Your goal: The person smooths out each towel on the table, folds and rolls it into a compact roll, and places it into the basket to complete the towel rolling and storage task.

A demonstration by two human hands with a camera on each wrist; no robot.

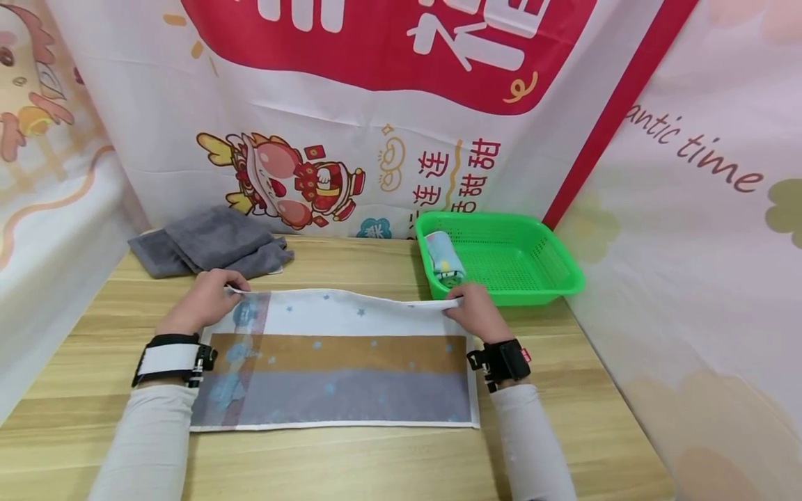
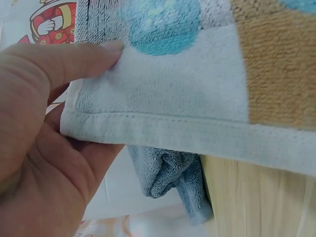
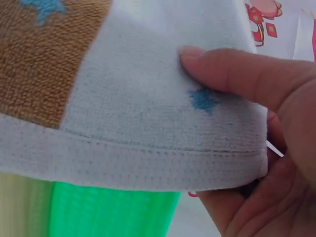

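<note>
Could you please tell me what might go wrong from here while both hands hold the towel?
The right hand is close to the green basket, so moving it forward might bump the basket. The left hand is near the gray cloth and could brush it. The far edge of the towel looks wavy, so it may crease when laid down.

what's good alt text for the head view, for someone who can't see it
A person's left hand and right hand hold the far corners of a white, brown and grey towel over a wooden table. Behind it are a dark grey cloth on the left and a green basket holding a small patterned cloth on the right.
</note>
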